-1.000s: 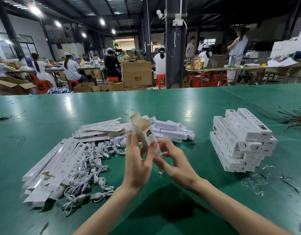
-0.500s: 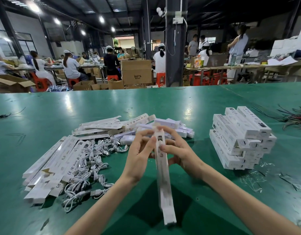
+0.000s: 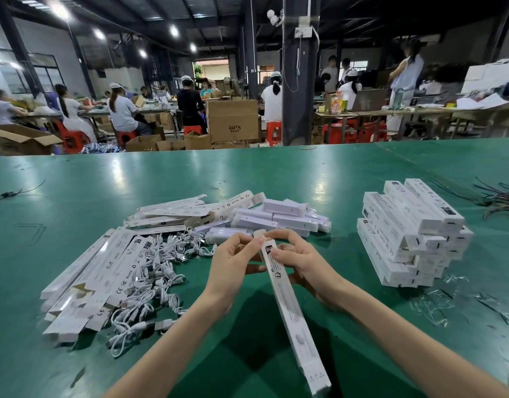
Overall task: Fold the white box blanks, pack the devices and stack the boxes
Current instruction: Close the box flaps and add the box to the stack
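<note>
White box (image 3: 289,307) in left hand (image 3: 233,267), right hand (image 3: 303,261)

1. The table (image 3: 247,173) is glossy green.
2. The held box (image 3: 287,305) is white with black print.
3. The cables (image 3: 150,282) are white.
4. The stools (image 3: 273,132) are red.
5. The cartons (image 3: 233,122) are brown.

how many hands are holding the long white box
2. The left hand pinches the far end of the long white box from its left side, and the right hand pinches the same end from its right side. Neither hand is hidden.
</note>
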Motion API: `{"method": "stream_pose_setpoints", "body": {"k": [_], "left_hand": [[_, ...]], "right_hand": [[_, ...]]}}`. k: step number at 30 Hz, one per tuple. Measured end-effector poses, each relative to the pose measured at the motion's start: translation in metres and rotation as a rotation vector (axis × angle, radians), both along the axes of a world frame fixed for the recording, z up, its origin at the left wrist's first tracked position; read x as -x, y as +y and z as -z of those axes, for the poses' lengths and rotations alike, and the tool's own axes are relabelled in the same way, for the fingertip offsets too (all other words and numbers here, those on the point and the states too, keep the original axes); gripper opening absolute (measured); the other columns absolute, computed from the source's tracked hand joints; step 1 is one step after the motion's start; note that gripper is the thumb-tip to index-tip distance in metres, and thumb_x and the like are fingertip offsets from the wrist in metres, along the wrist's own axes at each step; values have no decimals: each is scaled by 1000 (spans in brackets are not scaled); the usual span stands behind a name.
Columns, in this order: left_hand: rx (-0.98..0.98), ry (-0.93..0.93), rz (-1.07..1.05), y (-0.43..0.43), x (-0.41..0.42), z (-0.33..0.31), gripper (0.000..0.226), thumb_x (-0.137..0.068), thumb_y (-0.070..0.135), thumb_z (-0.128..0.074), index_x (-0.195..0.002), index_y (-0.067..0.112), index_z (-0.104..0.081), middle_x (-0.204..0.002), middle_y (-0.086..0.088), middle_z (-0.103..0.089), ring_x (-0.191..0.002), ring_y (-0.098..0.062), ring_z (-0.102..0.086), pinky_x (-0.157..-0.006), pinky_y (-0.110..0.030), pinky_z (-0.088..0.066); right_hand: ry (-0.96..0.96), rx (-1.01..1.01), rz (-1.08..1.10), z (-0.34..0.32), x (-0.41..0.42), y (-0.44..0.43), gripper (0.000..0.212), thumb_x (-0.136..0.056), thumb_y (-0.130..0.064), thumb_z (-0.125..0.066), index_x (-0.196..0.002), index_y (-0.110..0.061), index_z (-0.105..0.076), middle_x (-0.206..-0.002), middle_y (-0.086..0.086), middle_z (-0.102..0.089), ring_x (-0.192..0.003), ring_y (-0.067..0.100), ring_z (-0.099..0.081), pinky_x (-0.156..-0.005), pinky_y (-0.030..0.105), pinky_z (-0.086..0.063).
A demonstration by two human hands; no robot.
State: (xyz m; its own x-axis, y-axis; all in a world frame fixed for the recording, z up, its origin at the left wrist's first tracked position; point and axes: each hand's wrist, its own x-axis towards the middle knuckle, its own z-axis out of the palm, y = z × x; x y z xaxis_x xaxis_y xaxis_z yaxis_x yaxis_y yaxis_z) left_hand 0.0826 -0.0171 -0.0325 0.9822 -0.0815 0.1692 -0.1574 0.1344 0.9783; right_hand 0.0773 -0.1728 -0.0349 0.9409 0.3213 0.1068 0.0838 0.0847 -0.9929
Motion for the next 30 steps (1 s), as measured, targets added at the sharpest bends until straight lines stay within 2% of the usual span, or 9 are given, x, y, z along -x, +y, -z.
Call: {"method": "stream_pose_setpoints", "body": {"k": [3, 6, 10, 13, 17, 20, 24, 26, 30], "left_hand": [[18, 21, -17, 0, 0, 1, 17, -93, 12, -61, -77, 5, -60, -79, -10, -74, -72, -20, -70, -61, -26, -54], [10, 32, -20, -1, 1, 1, 18, -93, 11, -60, -76, 5, -60, -84, -7, -75, -71, -19, -70, -60, -28, -56], [31, 81, -57, -1, 3, 0, 15, -95, 15, -57, -82, 9, -62, -87, -7, -75, -71, -18, -67, -57, -28, -56], [76, 147, -58, 1, 4, -4, 16, -96, 24, -56, -88, 12, -63, -86, -8, -74, -69, -17, -67, -55, -26, -54], [71, 215, 10, 5, 4, -9, 13, -89, 19, -66, -80, 13, -74, -84, -9, -75, -71, -15, -69, -56, -24, -54], [85, 241, 49, 8, 3, -12, 11, -85, 13, -69, -75, 14, -73, -82, -10, -74, -71, -15, -70, -57, -24, -55], [80, 247, 80, 12, 3, -13, 14, -84, 9, -69, -72, 14, -76, -79, -10, -74, -70, -16, -71, -56, -23, -55], [67, 238, 95, 12, 3, -12, 18, -84, 6, -68, -70, 14, -77, -77, -9, -74, -68, -16, -71, -56, -23, -54], [54, 229, 118, 13, 1, -11, 21, -85, 3, -66, -70, 12, -77, -76, -11, -73, -67, -16, -70, -58, -25, -55]], "right_hand": [[39, -31, -20, 2, -1, 1, 20, -93, -15, -59, -111, -18, -50, -94, 8, -66, -90, 24, -69, -64, 34, -56], [65, -31, -57, 4, 0, 2, 25, -82, -25, -73, -103, -23, -58, -93, 9, -60, -84, 20, -64, -62, 35, -54], [53, 11, -65, 7, 2, 1, 27, -76, -28, -75, -99, -23, -64, -98, 10, -60, -90, 25, -64, -71, 50, -48], [35, 39, -75, 2, 2, -1, 24, -77, -28, -74, -98, -21, -63, -97, 7, -63, -88, 20, -70, -70, 44, -51], [-6, 67, -90, -1, 2, -4, 18, -83, -25, -72, -99, -22, -63, -98, 9, -66, -100, 29, -69, -69, 37, -49], [-40, 100, -76, -3, 1, -8, 17, -86, -22, -71, -100, -22, -62, -89, 2, -67, -86, 18, -68, -70, 35, -46], [-64, 134, -82, -6, 0, -9, 40, -79, -24, -73, -110, -16, -48, -89, 8, -63, -71, 14, -58, -59, 22, -42], [-56, 126, -90, -6, -1, -11, 43, -81, -18, -72, -114, -16, -45, -87, 8, -61, -65, 10, -58, -54, 18, -42], [-71, 132, -105, -4, -2, -12, 39, -83, -16, -74, -114, -19, -50, -87, 8, -62, -67, 10, -61, -54, 17, -43]]}}
